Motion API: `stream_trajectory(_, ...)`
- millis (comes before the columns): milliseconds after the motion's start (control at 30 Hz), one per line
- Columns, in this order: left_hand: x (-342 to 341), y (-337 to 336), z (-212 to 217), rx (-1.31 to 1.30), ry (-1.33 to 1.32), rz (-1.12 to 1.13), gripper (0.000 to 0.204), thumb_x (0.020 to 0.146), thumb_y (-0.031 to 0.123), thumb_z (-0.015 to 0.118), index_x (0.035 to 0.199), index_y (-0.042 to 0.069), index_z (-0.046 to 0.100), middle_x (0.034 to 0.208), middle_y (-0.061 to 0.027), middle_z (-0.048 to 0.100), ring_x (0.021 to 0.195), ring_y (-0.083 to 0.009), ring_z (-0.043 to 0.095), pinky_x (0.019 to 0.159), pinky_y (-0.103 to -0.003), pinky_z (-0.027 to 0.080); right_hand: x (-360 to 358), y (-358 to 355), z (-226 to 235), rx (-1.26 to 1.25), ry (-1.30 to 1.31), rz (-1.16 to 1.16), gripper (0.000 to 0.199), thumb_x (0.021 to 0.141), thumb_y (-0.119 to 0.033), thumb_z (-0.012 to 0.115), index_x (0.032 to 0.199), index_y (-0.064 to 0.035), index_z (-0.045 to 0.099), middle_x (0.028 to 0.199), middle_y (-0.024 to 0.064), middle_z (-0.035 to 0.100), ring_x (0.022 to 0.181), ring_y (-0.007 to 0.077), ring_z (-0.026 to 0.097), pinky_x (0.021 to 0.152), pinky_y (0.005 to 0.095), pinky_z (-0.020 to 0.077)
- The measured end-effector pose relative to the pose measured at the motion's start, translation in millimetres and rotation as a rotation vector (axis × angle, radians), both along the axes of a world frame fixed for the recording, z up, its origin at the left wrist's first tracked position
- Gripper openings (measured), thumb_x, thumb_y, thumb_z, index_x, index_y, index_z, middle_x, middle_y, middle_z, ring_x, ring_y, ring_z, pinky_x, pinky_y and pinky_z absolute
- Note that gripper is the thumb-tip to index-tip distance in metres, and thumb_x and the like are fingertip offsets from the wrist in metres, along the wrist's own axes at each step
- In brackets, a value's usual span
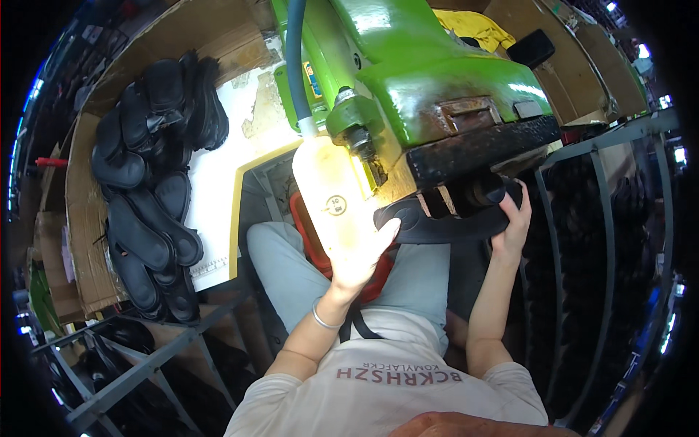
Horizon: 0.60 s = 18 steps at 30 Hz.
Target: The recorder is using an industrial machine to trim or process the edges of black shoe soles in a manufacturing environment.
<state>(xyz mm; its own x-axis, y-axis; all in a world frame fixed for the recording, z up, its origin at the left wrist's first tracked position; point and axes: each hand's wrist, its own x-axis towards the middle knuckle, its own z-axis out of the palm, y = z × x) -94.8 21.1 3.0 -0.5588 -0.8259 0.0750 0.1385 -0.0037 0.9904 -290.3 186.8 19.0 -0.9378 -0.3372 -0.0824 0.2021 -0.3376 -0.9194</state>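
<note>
A black sandal [444,228] lies sideways under the head of a green machine [444,80], its sole toward me and dark straps on its far side. My left hand [358,261] grips the left end, thumb laid on the sole; its other fingers are lost in the lamp's glare. At the other end, my right hand [515,221] is closed around the sandal, fingers over the far edge beside the straps. Just left of the sandal is a brightly lit pale machine plate [309,175]. Part of the sandal is hidden beneath the machine head.
On the left, a cardboard box [91,269] surrounds a white worktop [218,211] piled with several black sandals [149,226]. Metal racks [604,218] flank me, holding more dark footwear. A yellow cloth [477,29] sits in a box behind the machine. Something red [302,218] shows between my knees.
</note>
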Motion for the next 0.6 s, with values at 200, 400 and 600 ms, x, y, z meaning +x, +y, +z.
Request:
stream_trajectory(200, 16.6, -18.7, 7.1, -0.655, -0.142, -0.099, 0.035, 0.069, -0.008, 0.072, 0.099, -0.004, 0.054, 0.09, -0.0054, 0.055, 0.082, -0.0124, 0.055, 0.074, -0.026, 0.047, -15.6, -44.1, 14.3, -0.167, -0.044, 0.129, 0.036, 0.075, 0.007, 0.063, 0.108, -0.0012, 0.052, 0.09, 0.0091, 0.06, 0.079, 0.0175, 0.062, 0.073, 0.0277, 0.0521)
stream_trajectory(400, 55.8, -47.3, 7.0, 0.013, 0.138, -0.082, 0.028, 0.076, -0.001, 0.069, 0.101, -0.008, 0.059, 0.09, -0.0102, 0.063, 0.082, -0.0158, 0.062, 0.074, -0.028, 0.05, 12.1, -69.8, -0.7, -0.266, -0.05, 0.272, 0.054, 0.071, 0.01, 0.06, 0.124, -0.0002, 0.048, 0.109, 0.0102, 0.059, 0.098, 0.0196, 0.059, 0.087, 0.0291, 0.0473)
stream_trajectory(600, 90.4, -63.4, 22.4, 0.202, 0.137, -0.037, 0.029, 0.07, -0.012, 0.067, 0.098, -0.007, 0.059, 0.089, -0.0074, 0.059, 0.083, -0.0156, 0.06, 0.077, -0.026, 0.049, 56.2, -81.3, -15.2, -0.186, -0.087, 0.251, 0.047, 0.074, 0.004, 0.058, 0.12, 0.0023, 0.048, 0.108, 0.0073, 0.058, 0.095, 0.0147, 0.058, 0.084, 0.0262, 0.0467)
